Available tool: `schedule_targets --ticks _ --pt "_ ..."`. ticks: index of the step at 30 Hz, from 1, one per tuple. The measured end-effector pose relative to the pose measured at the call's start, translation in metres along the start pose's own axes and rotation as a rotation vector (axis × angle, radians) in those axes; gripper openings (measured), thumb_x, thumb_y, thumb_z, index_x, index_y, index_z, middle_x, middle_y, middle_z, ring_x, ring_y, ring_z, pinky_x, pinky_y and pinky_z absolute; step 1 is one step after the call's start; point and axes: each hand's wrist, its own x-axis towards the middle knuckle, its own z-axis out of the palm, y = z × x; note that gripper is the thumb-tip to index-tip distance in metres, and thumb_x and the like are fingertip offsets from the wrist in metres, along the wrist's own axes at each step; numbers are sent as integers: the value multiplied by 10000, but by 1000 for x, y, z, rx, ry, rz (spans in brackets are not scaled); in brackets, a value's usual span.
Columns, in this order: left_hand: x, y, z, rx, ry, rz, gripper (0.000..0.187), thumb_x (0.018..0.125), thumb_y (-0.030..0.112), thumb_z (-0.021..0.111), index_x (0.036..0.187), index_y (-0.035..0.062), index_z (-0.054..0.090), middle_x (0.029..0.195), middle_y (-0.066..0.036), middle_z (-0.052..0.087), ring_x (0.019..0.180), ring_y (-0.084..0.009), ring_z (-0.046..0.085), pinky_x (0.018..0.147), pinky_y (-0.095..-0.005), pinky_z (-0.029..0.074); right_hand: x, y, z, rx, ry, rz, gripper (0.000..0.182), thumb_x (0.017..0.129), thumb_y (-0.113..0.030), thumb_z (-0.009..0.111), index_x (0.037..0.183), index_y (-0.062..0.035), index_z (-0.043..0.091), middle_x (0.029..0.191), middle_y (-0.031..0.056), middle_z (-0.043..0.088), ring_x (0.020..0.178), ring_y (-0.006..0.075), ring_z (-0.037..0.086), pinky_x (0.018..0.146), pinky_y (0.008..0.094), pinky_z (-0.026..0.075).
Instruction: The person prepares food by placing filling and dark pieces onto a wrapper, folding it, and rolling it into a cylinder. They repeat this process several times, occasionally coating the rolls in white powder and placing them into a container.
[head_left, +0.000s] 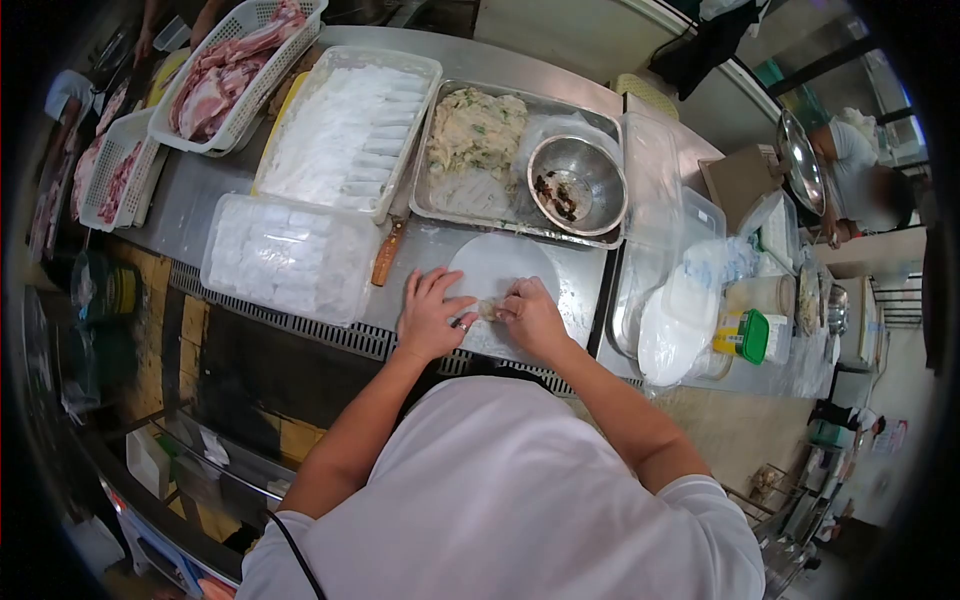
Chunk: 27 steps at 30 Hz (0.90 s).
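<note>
A round, thin white sheet (pixel 508 262), like rice paper, lies flat on the steel counter before me. On its near part is a small lump of pale filling (pixel 487 310). My left hand (pixel 430 316) rests at the sheet's left edge, fingers spread and thumb reaching toward the filling. My right hand (pixel 532 318) has its fingers curled and pinched at the filling's right end. Beyond the sheet, a metal tray (pixel 470 218) bears a mass of greenish-flecked filling (pixel 476 130) and a steel bowl (pixel 603 207) with dark bits inside.
A wooden handle (pixel 389 252) lies left of the sheet. Two plastic tubs (pixel 428 75) (pixel 215 232) hold rows of white rolls. Baskets (pixel 240 105) of raw meat stand far left. At right are clear containers (pixel 690 300) and a green-lidded tub (pixel 754 336). Another person (pixel 855 150) stands beyond.
</note>
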Motion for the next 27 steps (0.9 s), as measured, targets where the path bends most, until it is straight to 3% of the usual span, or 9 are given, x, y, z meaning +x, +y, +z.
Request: schedule_targets --ticks 5,8,11,17,20,23,27 --pt "2 2 -3 10 -1 3 256 810 295 900 1049 211 859 1473 -73 649 1464 -350 513 1280 -634 271 -9 -2 -8 18 62 117 194 884 -93 780 1064 -34 820 1077 178 716 1077 394 675 959 489 566" --pt "2 2 -2 16 0 3 257 811 292 901 1050 210 859 1471 -78 649 1463 -356 513 1282 -627 274 -13 -1 -14 -26 -41 174 172 901 -100 770 1044 -12 804 1071 187 714 1079 388 678 961 482 568" --pt "2 2 -3 25 0 6 260 811 291 902 1053 208 859 1472 -85 648 1466 -361 510 1284 -625 273 -10 8 -9 -24 -112 128 165 883 -90 755 1017 -1 793 1068 192 717 1086 380 682 970 473 571" --pt "1 1 -1 39 -13 7 269 824 306 891 1073 212 857 1484 -94 640 1471 -368 504 1287 -630 268 1 5 -11 -338 -119 -148 181 831 -67 710 982 -50 808 1030 174 730 1023 367 705 934 491 593" --pt "2 1 -2 45 -19 10 269 829 309 887 1078 214 856 1485 -94 639 1472 -369 501 1287 -632 267 -3 4 -16 -277 -171 -5 227 852 -63 722 1051 -30 826 1063 185 754 997 399 725 920 483 599" --pt "1 0 -1 40 -14 5 268 829 307 887 1078 214 856 1489 -94 635 1474 -369 498 1286 -633 267 -4 11 -16 -56 -131 166 196 875 -57 694 1019 8 810 1045 204 762 958 409 739 911 471 611" --pt "2 1 -1 38 -22 -1 271 826 310 889 1077 214 855 1493 -94 632 1477 -368 495 1285 -636 269 6 8 -31 398 -120 549 259 906 7 683 1134 40 802 1033 180 794 876 326 775 854 397 620"
